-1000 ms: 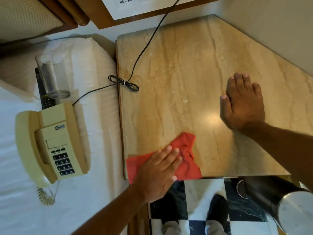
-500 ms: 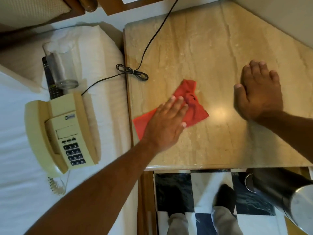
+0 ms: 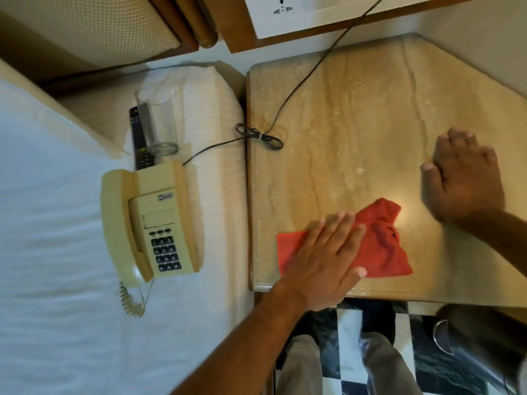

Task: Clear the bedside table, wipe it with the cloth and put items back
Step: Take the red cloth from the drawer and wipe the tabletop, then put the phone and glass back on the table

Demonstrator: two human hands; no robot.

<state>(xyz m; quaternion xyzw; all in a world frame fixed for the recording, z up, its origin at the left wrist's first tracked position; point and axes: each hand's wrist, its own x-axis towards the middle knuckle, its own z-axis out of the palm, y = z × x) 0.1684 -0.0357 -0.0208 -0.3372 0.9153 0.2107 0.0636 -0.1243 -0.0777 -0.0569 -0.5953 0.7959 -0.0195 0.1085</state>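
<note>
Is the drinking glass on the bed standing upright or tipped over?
Upright. The glass stands on its base on the bed, open rim up, beside the remote. It looks empty.

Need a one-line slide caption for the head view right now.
Left hand presses the red cloth flat on the marble bedside table, right hand braced; phone and glass on the bed.

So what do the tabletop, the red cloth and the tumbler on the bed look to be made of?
Tabletop: polished beige stone, likely marble or travertine; veining and a glossy highlight.
Red cloth: soft napped fabric, perhaps microfibre; fuzzy, crumpled folds.
Tumbler: clear glass or possibly plastic; see-through with a thick base.
</note>
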